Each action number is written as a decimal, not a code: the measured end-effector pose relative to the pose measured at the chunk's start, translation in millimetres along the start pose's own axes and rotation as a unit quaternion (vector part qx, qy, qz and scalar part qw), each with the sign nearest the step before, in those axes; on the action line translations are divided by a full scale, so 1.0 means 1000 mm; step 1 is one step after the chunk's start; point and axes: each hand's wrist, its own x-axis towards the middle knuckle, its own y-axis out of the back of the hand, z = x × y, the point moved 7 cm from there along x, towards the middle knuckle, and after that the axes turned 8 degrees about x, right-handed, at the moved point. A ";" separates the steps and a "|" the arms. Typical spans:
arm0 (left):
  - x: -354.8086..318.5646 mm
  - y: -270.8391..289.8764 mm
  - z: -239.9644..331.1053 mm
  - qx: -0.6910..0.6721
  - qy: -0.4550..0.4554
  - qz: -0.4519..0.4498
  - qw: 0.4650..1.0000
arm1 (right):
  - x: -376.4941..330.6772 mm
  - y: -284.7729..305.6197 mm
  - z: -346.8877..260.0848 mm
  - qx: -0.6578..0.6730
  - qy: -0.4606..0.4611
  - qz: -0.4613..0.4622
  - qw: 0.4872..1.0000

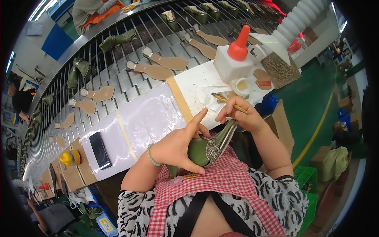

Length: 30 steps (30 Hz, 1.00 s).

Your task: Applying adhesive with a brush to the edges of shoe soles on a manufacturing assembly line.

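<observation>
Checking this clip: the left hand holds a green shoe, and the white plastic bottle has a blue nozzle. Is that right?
Not quite: the head view shows a red nozzle, not a blue one, on the white plastic bottle. The left hand does hold the green shoe.

Passage over middle of glossy sheet (154, 112); phone (100, 150) obstructs left, white bottle (232, 66) right.

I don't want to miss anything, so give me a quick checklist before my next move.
1. Shoe held: ok; the left hand grips the green shoe.
2. Stick held: ok; the right hand has the wooden stick.
3. Stick's tip wet: cannot tell; too small to judge.
4. Bottle upright: ok; the white bottle stands with its red nozzle up.
5. Phone away from the shoe: ok; the phone lies flat to the left.
</observation>
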 end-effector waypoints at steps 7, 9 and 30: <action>-0.006 0.005 0.016 0.106 -0.024 0.036 0.993 | 0.004 -0.005 0.031 0.037 -0.033 0.032 0.998; -0.008 0.005 0.018 0.124 -0.021 0.038 0.991 | 0.008 -0.025 0.044 0.132 -0.107 0.003 0.986; -0.016 0.003 0.013 0.134 -0.043 0.044 0.989 | 0.011 -0.033 0.039 0.115 -0.109 -0.016 0.987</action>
